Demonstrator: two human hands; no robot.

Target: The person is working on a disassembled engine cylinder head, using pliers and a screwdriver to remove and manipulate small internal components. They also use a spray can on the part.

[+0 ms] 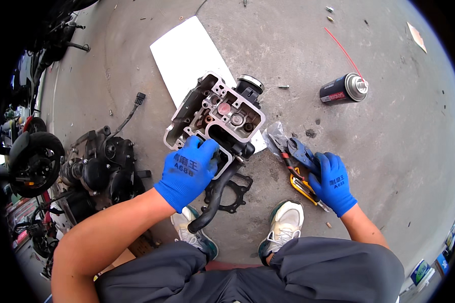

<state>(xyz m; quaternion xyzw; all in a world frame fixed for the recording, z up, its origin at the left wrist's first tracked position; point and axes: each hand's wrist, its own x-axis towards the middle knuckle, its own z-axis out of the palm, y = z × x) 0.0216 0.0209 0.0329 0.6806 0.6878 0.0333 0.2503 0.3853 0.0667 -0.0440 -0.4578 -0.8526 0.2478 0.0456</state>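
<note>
My left hand (189, 169), in a blue glove, has its fingers curled over the near edge of a metal engine cylinder head (247, 115), which sits tilted with its open chambers facing up. A black hose (212, 202) hangs from it toward my shoes. At the right, my gloved right hand (332, 182) grips blue-jawed pliers (301, 153) low over a pile of tools: red-and-black handled pliers (288, 161), a yellow-handled tool (302, 188) and a clear plastic bag (272, 136). A black gasket (237, 194) lies on the floor between my hands.
White paper (179, 55) lies partly under the cylinder head. A spray can (338, 89) with a red straw lies at the right, and small bolts (283, 86) are scattered on the concrete floor. At the left are a black engine (96, 171) and parked motorcycles (33, 156).
</note>
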